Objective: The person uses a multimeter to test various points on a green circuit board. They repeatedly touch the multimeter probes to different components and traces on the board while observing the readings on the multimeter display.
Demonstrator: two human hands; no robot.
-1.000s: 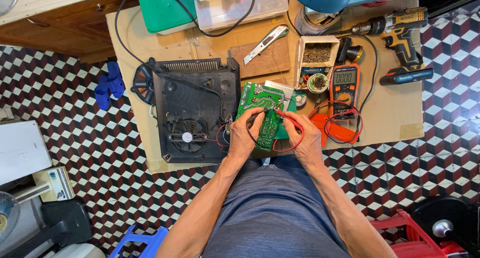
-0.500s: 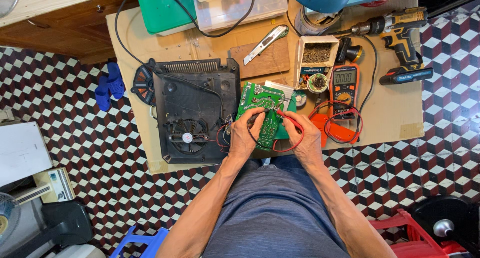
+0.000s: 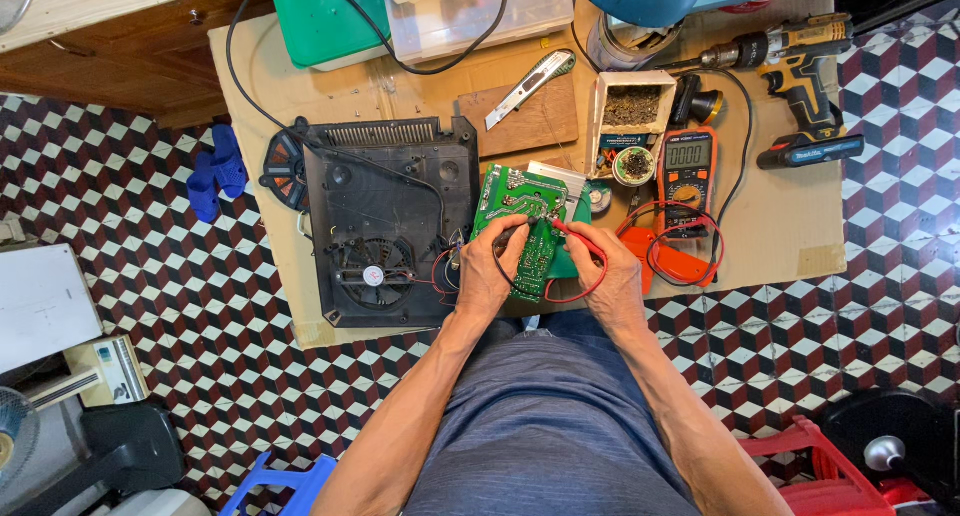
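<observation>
Here, one green circuit board [image 3: 528,226] lies on the cardboard-covered counter [image 3: 780,236], beside one opened black appliance base [image 3: 390,226]. Left hand [image 3: 487,273] pinches a black probe [image 3: 512,232]; right hand [image 3: 612,276] pinches a red probe [image 3: 575,236]. One orange multimeter [image 3: 688,166], one cordless drill [image 3: 790,56], one utility knife [image 3: 530,76].

Both hands, left [image 3: 487,271] and right [image 3: 607,276], curl close together, forearms converging.

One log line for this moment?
left hand: black probe on circuit board | right hand: red probe on board | multimeter: right
</observation>
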